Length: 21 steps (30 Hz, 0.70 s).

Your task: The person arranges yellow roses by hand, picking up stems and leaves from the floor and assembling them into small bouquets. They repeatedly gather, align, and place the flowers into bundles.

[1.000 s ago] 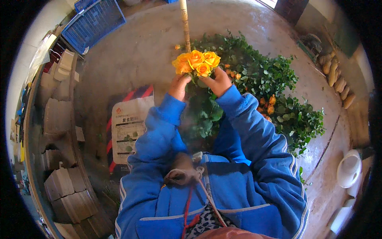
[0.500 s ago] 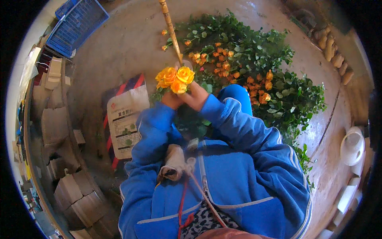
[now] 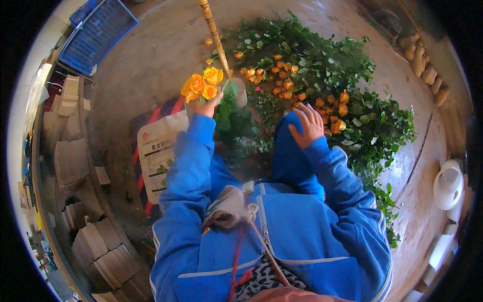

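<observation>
My left hand (image 3: 205,106) is closed round the stems of a small bunch of yellow-orange roses (image 3: 204,83). Their open blooms sit just above my fingers, and green leaves hang to the right of the hand. Over my right knee, my right hand (image 3: 308,126) has its fingers stretched out and holds nothing. Close by that hand lies a big heap of cut roses (image 3: 288,83) with orange blooms and long leafy stems. Whether its fingertips touch the nearest blooms, I cannot tell.
A bamboo pole (image 3: 215,38) rises beyond the bunch. A printed white sack (image 3: 156,151) lies left of my legs. Cardboard pieces (image 3: 70,161) line the left side, below a blue plastic crate (image 3: 98,35). A white container (image 3: 448,184) stands at the far right.
My hands were together at the bunch and have parted. The left has moved left and slightly away from me with the roses; the right has let go and moved right toward the heap.
</observation>
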### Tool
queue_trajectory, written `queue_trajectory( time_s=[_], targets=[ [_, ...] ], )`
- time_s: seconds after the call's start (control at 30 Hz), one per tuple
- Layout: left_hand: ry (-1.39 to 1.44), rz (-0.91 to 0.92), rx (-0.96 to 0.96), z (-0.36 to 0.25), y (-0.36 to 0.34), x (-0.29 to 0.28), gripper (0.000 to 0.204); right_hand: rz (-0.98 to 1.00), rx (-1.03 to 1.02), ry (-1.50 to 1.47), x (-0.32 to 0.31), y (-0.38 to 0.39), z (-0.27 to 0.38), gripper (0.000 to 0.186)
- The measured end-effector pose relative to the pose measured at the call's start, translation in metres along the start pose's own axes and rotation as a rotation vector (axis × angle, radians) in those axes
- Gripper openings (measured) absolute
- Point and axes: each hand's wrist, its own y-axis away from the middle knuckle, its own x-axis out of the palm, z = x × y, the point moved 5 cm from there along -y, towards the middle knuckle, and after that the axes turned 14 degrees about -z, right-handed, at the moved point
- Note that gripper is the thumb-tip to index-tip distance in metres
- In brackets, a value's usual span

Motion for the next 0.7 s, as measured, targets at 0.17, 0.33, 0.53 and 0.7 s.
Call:
queue_trajectory(
  time_s=[0.17,0.33,0.53,0.7],
  targets=[
    [0.143,-0.015,0.069,0.038,-0.048,0.013,0.031,-0.011,0.05,-0.057,0.002,0.038,-0.017,0.046],
    [-0.032,-0.15,-0.06,0.091,-0.065,0.015,0.064,0.032,0.064,-0.059,0.009,0.031,-0.024,0.047],
    [-0.268,-0.06,-0.081,0.139,-0.092,0.017,0.067,0.025,0.071,-0.058,0.006,0.027,-0.019,0.046],
    [-0.149,-0.277,0.018,0.139,-0.095,0.012,0.053,0.028,0.044,-0.079,0.004,0.019,-0.016,0.047]
  ],
)
